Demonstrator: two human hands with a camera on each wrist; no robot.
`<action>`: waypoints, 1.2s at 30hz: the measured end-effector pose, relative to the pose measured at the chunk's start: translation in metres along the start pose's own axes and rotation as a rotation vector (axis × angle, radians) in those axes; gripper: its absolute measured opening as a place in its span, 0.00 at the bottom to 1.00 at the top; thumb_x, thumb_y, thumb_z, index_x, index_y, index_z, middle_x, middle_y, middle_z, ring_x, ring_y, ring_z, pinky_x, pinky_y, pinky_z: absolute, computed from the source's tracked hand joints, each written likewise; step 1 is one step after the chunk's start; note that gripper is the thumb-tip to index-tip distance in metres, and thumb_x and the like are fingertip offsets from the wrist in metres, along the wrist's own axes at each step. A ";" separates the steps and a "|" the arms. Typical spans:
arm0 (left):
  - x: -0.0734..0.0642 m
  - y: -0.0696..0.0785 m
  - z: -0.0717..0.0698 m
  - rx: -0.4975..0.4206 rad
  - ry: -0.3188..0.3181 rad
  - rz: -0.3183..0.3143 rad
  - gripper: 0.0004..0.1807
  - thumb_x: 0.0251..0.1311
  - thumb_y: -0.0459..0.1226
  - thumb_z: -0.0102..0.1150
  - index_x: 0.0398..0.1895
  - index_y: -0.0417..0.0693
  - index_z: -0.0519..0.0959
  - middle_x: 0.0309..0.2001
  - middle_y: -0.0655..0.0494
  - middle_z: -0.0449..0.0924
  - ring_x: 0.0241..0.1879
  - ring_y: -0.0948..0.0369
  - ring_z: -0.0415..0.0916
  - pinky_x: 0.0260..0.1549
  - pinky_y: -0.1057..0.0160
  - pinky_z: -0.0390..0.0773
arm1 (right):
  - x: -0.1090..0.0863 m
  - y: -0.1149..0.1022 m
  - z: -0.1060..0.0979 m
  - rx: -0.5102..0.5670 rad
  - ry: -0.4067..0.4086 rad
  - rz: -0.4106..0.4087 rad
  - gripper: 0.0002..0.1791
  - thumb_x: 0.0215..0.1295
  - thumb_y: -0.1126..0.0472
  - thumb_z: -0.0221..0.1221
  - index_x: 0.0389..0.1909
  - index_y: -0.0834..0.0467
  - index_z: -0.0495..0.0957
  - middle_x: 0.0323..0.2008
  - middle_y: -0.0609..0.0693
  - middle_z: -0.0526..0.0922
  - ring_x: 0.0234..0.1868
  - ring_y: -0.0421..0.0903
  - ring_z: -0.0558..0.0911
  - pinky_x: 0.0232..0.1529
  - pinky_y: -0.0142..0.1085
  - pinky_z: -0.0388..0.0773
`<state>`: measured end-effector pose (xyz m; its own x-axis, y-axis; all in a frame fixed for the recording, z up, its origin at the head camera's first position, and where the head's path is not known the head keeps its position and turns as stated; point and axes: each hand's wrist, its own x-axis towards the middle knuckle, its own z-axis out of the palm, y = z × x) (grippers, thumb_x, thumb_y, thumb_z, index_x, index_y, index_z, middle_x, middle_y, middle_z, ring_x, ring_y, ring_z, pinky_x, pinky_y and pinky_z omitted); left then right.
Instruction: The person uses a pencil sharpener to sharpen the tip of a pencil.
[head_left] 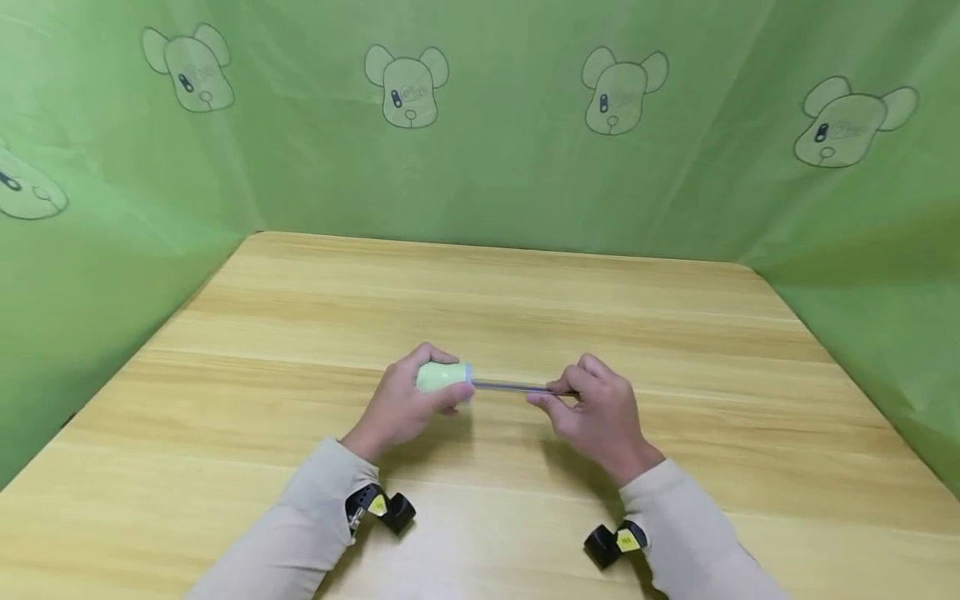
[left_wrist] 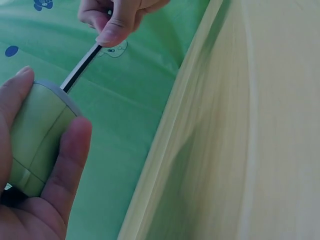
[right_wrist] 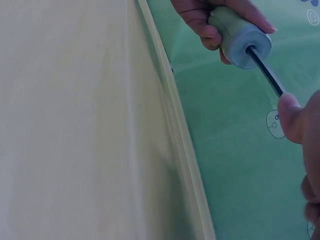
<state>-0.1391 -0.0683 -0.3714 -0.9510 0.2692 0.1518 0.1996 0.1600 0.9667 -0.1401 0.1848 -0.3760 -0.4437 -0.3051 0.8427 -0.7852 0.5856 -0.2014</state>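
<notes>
The thing in work is a pale green body (head_left: 441, 377), which is held in the air above the wooden table (head_left: 480, 300). It is rounded like a small barrel, its surface looks smooth, and a thin seam runs along its side. It has 1 bluish-grey end face (right_wrist: 261, 44) with a round hole, and in this hole sits a straight, narrow rod (head_left: 510, 385). The rod has a bright side and a dark side, and it points from the green body towards the right. How deep it goes inside the body is hidden.

The left hand (head_left: 401, 408) grips the green body, with the thumb and fingers around it. The right hand (head_left: 602, 408), to the right of the body, pinches the rod and covers its other end. Behind the base of the body, a dark patch near the left palm is hard to make out.

The table has light wood grain, and the shadows of the hands fall on it below the body. Beyond the body hangs a creased green sheet (head_left: 487, 192), printed with 5 animal heads in the head view; the leftmost is cut off, and the lettering is too faint to read.
</notes>
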 end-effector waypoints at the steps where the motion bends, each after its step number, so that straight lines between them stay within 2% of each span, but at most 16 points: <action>1: 0.000 0.000 0.000 0.008 -0.004 0.004 0.18 0.55 0.35 0.69 0.47 0.38 0.75 0.39 0.41 0.78 0.27 0.55 0.82 0.28 0.52 0.84 | -0.001 0.000 0.000 0.017 -0.023 0.025 0.19 0.42 0.57 0.77 0.15 0.58 0.75 0.16 0.44 0.68 0.16 0.35 0.65 0.13 0.25 0.62; 3: 0.000 -0.001 -0.001 0.027 -0.008 0.018 0.19 0.54 0.35 0.70 0.47 0.38 0.76 0.38 0.43 0.79 0.26 0.56 0.82 0.27 0.52 0.84 | -0.002 -0.001 0.001 0.055 -0.082 0.107 0.18 0.34 0.65 0.79 0.14 0.56 0.74 0.16 0.41 0.68 0.17 0.33 0.63 0.13 0.24 0.60; 6: -0.001 -0.001 -0.002 0.065 0.001 0.045 0.20 0.53 0.36 0.71 0.46 0.39 0.76 0.36 0.45 0.79 0.26 0.56 0.81 0.25 0.53 0.83 | -0.003 -0.002 0.002 0.089 -0.152 0.230 0.18 0.36 0.68 0.78 0.14 0.54 0.75 0.15 0.38 0.67 0.18 0.33 0.62 0.14 0.25 0.60; 8: -0.002 0.000 -0.001 0.086 0.010 0.055 0.21 0.52 0.37 0.72 0.47 0.40 0.77 0.35 0.46 0.79 0.26 0.57 0.80 0.24 0.55 0.83 | -0.003 -0.003 0.001 0.072 -0.156 0.254 0.16 0.37 0.68 0.78 0.15 0.55 0.77 0.16 0.40 0.68 0.18 0.34 0.64 0.15 0.26 0.62; 11: -0.002 0.002 0.001 0.097 0.033 0.067 0.22 0.51 0.37 0.73 0.48 0.40 0.77 0.34 0.47 0.79 0.26 0.57 0.79 0.23 0.59 0.81 | -0.002 -0.003 0.000 -0.009 -0.092 0.217 0.15 0.36 0.64 0.78 0.19 0.60 0.80 0.18 0.48 0.72 0.20 0.42 0.70 0.24 0.33 0.66; 14: 0.000 0.004 0.004 0.081 0.054 0.064 0.22 0.52 0.37 0.72 0.48 0.40 0.76 0.34 0.46 0.79 0.26 0.57 0.80 0.22 0.60 0.81 | 0.001 -0.003 -0.001 -0.093 -0.013 0.202 0.24 0.47 0.45 0.73 0.27 0.63 0.81 0.24 0.54 0.77 0.25 0.49 0.75 0.32 0.42 0.63; 15: 0.000 0.005 0.004 0.072 0.061 0.059 0.22 0.52 0.37 0.72 0.48 0.41 0.76 0.35 0.46 0.79 0.26 0.57 0.80 0.23 0.59 0.81 | 0.002 -0.003 -0.001 -0.102 -0.002 0.212 0.26 0.46 0.44 0.73 0.28 0.64 0.81 0.25 0.54 0.78 0.28 0.52 0.76 0.33 0.43 0.62; 18: 0.000 0.005 0.005 0.054 0.069 0.037 0.22 0.52 0.36 0.72 0.48 0.41 0.76 0.35 0.46 0.79 0.26 0.56 0.81 0.24 0.56 0.82 | 0.002 -0.005 -0.002 -0.095 -0.007 0.239 0.25 0.46 0.47 0.74 0.31 0.64 0.80 0.27 0.55 0.77 0.30 0.52 0.77 0.35 0.43 0.61; 21: -0.001 0.004 0.005 0.041 0.056 0.025 0.22 0.52 0.37 0.72 0.49 0.40 0.76 0.36 0.45 0.79 0.26 0.56 0.81 0.26 0.53 0.82 | 0.000 -0.005 -0.002 -0.077 -0.003 0.214 0.22 0.29 0.66 0.81 0.27 0.63 0.79 0.25 0.53 0.76 0.28 0.49 0.75 0.34 0.40 0.62; 22: 0.000 0.003 0.005 0.036 0.050 0.024 0.22 0.53 0.37 0.72 0.49 0.40 0.76 0.36 0.44 0.79 0.26 0.56 0.82 0.26 0.53 0.83 | -0.001 -0.004 -0.002 -0.074 0.012 0.194 0.21 0.29 0.68 0.80 0.25 0.63 0.79 0.24 0.52 0.75 0.26 0.48 0.74 0.33 0.39 0.62; 26: 0.000 0.002 0.005 0.013 0.034 0.009 0.21 0.54 0.36 0.71 0.49 0.40 0.75 0.38 0.44 0.78 0.27 0.55 0.82 0.28 0.49 0.83 | -0.002 -0.002 -0.003 -0.040 0.065 0.104 0.17 0.30 0.69 0.79 0.21 0.61 0.79 0.20 0.48 0.71 0.20 0.46 0.69 0.29 0.36 0.60; 30: 0.000 0.000 0.005 -0.004 0.012 0.007 0.21 0.55 0.35 0.69 0.50 0.39 0.74 0.38 0.43 0.78 0.28 0.55 0.82 0.29 0.50 0.83 | -0.002 0.000 -0.005 -0.008 0.062 0.055 0.16 0.31 0.68 0.79 0.19 0.61 0.79 0.19 0.46 0.69 0.19 0.44 0.66 0.27 0.34 0.59; 34: -0.001 0.000 0.005 0.012 0.002 0.024 0.21 0.55 0.35 0.69 0.49 0.39 0.74 0.37 0.43 0.78 0.27 0.55 0.82 0.28 0.50 0.83 | 0.000 0.001 -0.007 0.023 0.021 0.058 0.18 0.28 0.69 0.80 0.17 0.59 0.78 0.18 0.45 0.70 0.18 0.39 0.66 0.22 0.29 0.64; 36: -0.001 0.001 0.004 0.040 0.008 0.055 0.21 0.53 0.35 0.71 0.49 0.39 0.75 0.37 0.44 0.79 0.27 0.55 0.81 0.26 0.52 0.83 | 0.001 0.000 -0.009 0.063 -0.045 0.111 0.18 0.30 0.69 0.80 0.16 0.59 0.77 0.18 0.44 0.71 0.19 0.38 0.68 0.19 0.27 0.67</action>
<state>-0.1372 -0.0649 -0.3709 -0.9403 0.2707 0.2065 0.2609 0.1831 0.9479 -0.1373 0.1911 -0.3707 -0.5473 -0.2752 0.7904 -0.7552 0.5694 -0.3247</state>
